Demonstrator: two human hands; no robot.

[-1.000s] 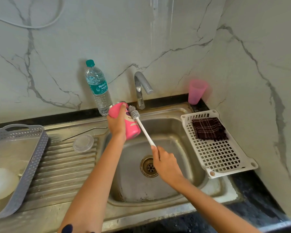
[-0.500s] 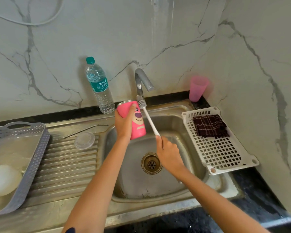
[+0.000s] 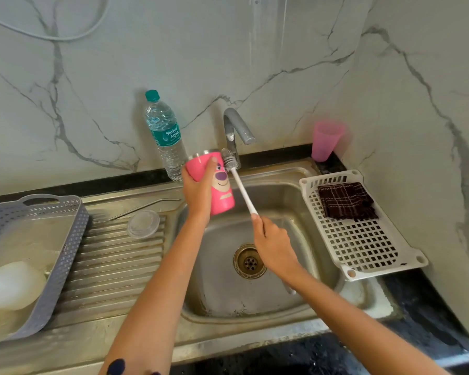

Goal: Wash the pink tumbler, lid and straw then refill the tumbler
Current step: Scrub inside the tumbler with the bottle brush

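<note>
The left hand [image 3: 198,190] has its fingers curled round the pink tumbler [image 3: 222,185] at frame centre above the sink [image 3: 282,201], the right hand [image 3: 272,244] grips a white brush [image 3: 243,192] with its bristles at the tumbler's rim, and the lid [image 3: 143,223] and straw [image 3: 146,208] lie centre-left on the drainboard [image 3: 114,266].

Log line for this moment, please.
phase: scrub | left hand: grips pink tumbler over sink | right hand: holds brush, bristles at rim | lid, straw: on drainboard
</note>
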